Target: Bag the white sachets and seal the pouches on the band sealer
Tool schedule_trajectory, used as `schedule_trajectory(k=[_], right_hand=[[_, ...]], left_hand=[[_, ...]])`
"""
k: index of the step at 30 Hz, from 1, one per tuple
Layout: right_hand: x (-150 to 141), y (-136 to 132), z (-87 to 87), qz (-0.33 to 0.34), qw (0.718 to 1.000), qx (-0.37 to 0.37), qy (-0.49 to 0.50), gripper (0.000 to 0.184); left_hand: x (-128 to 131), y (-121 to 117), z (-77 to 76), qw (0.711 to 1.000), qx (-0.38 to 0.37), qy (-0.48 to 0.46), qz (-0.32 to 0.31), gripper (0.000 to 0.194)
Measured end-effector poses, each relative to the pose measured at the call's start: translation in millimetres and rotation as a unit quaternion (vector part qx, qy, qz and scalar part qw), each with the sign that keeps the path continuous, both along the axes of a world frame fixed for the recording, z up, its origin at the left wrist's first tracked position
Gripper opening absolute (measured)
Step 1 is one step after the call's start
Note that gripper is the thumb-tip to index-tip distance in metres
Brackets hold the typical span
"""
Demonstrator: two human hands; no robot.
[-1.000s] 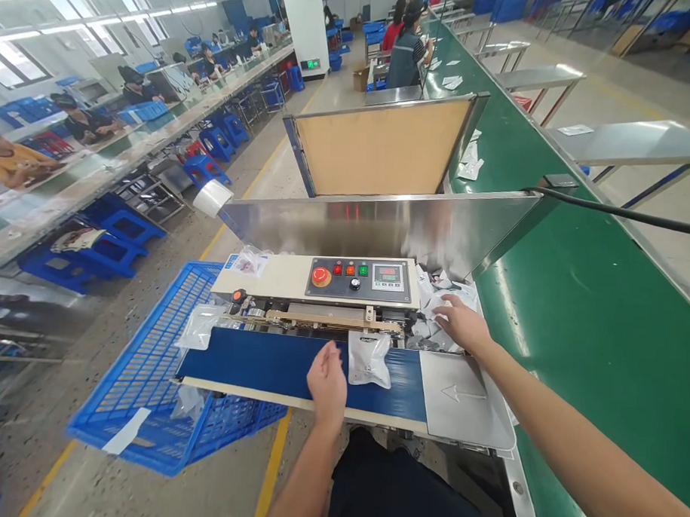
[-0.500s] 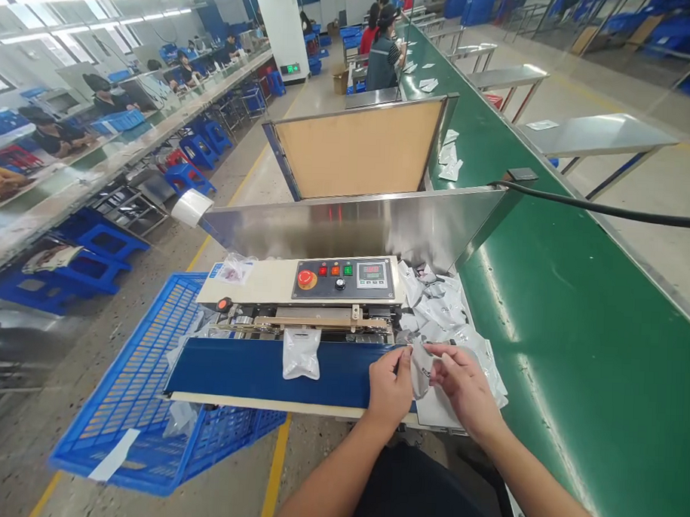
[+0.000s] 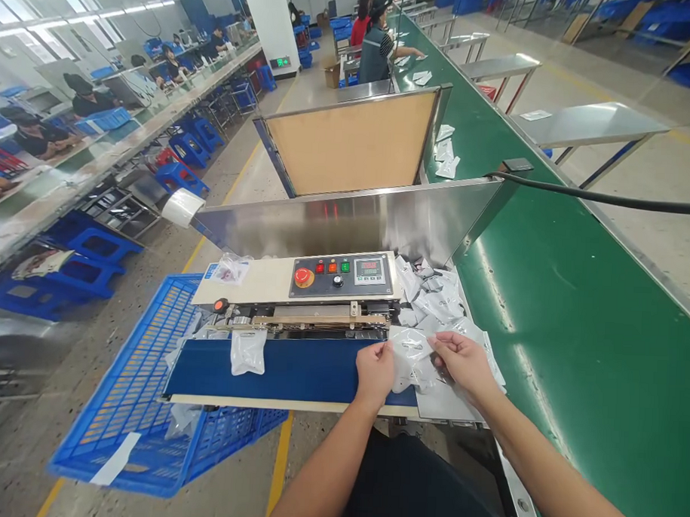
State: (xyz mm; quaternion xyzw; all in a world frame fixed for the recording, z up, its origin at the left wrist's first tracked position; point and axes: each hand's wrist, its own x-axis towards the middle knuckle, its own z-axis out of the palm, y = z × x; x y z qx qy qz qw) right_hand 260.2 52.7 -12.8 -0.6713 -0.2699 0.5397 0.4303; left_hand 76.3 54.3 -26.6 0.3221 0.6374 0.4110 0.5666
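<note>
Left hand and right hand both grasp a clear plastic pouch, fingers and thumbs pinched on its opposite edges; the pouch hangs between the hands, over the right end of a navy conveyor belt; a second, filled pouch lies flat on that belt, just left of the left hand; straight ahead of the hands stands a band sealer, with its control panel carrying a red emergency stop button and a digital temperature display; beyond the right hand, a heap of silvery pouches spills out below a stainless steel chute; under the right hand lies a steel plate; further right runs a green conveyor belt; below and left of the left hand, a blue plastic crate sits on the floor; far ahead, a co-worker in a grey vest stands at the green belt.
</note>
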Motion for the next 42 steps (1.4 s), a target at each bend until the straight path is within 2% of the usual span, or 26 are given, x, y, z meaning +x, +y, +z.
schedule_trajectory(k=[3,6,9,11,13,16,18,21,23,25,27,30,32,35,38,40,42], right_hand=[[-5.2,15.7,-5.9,-0.005,1.000,-0.022,0.003,0.075],[-9.7,36.7,-11.9,0.047,0.999,-0.026,0.003,0.069],[-1.6,76.6,-20.4,0.048,0.993,0.023,-0.103,0.052],[6.0,114.8,-26.9,0.037,0.967,0.078,-0.239,0.046],[9.0,154.8,-32.7,0.056,0.932,0.100,-0.343,0.047],[4.7,198.8,-37.1,0.119,0.904,0.089,-0.401,0.042],[3.2,208.8,-36.1,0.151,0.897,0.098,-0.403,0.032],[11.7,190.2,-27.3,0.120,0.904,0.154,-0.381,0.032],[21.0,157.0,-16.6,0.057,0.911,0.197,-0.357,0.038],[26.2,111.7,-3.5,-0.002,0.917,0.220,-0.334,0.046],[22.9,61.3,9.1,-0.032,0.928,0.209,-0.306,0.054],[4.9,-4.7,21.7,0.006,0.971,0.138,-0.194,0.059],[-6.8,-32.5,24.9,0.026,0.990,0.105,-0.091,0.061],[-9.7,-47.2,24.0,0.014,0.995,0.093,0.015,0.067],[2.9,-39.1,18.1,0.038,0.997,0.061,-0.013,0.061],[10.1,-27.5,11.7,0.047,0.998,0.024,-0.031,0.056],[9.7,-15.0,4.3,0.023,1.000,-0.011,-0.005,0.055]], left_hand=[[-2.5,11.8,-4.7,1.000,0.007,0.024,0.010,0.048],[-15.2,17.1,-4.8,0.998,0.001,0.029,0.056,0.049],[-40.8,13.6,-2.8,0.995,0.007,0.031,0.097,0.048],[-63.0,5.4,-0.4,0.989,0.024,0.043,0.139,0.047],[-86.1,-6.5,3.9,0.974,0.055,0.078,0.207,0.048],[-113.1,-25.9,15.3,0.944,0.100,0.138,0.281,0.053],[-119.5,-35.7,25.3,0.941,0.120,0.154,0.278,0.056],[-106.5,-42.4,39.2,0.950,0.149,0.151,0.231,0.056],[-84.3,-41.4,45.2,0.962,0.166,0.139,0.168,0.053],[-55.8,-36.7,47.7,0.969,0.191,0.129,0.087,0.046],[-26.0,-30.1,46.9,0.966,0.223,0.127,0.007,0.041],[10.0,-21.3,42.2,0.958,0.249,0.113,-0.090,0.042],[23.2,-18.9,38.1,0.959,0.233,0.101,-0.128,0.042],[26.6,-19.0,31.6,0.967,0.194,0.090,-0.140,0.054],[17.7,-15.7,24.0,0.975,0.152,0.049,-0.152,0.054],[9.7,-8.2,17.6,0.987,0.081,0.001,-0.136,0.055],[1.5,3.0,10.3,0.994,-0.005,-0.054,-0.098,0.058]])
